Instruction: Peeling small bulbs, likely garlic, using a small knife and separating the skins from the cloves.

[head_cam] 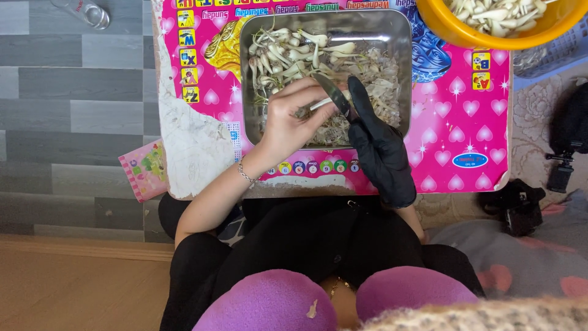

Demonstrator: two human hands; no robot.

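Note:
My left hand (289, 122), bare with a thin bracelet at the wrist, pinches a small white bulb (320, 105) over the front of a square metal tray (404, 73). My right hand (380, 150) wears a black glove and grips a knife (332, 93), whose blade points up-left and meets the bulb at my left fingertips. The tray holds a pile of small white bulbs with roots and stalks (288, 46) at the back left and peelings (380, 92) on the right.
The tray rests on a low pink table (465, 122) printed with hearts. An orange bowl (490, 38) of peeled bulbs stands at the table's back right. A clear bottle (82, 12) lies on the grey floor, and black camera gear (566, 141) sits at right.

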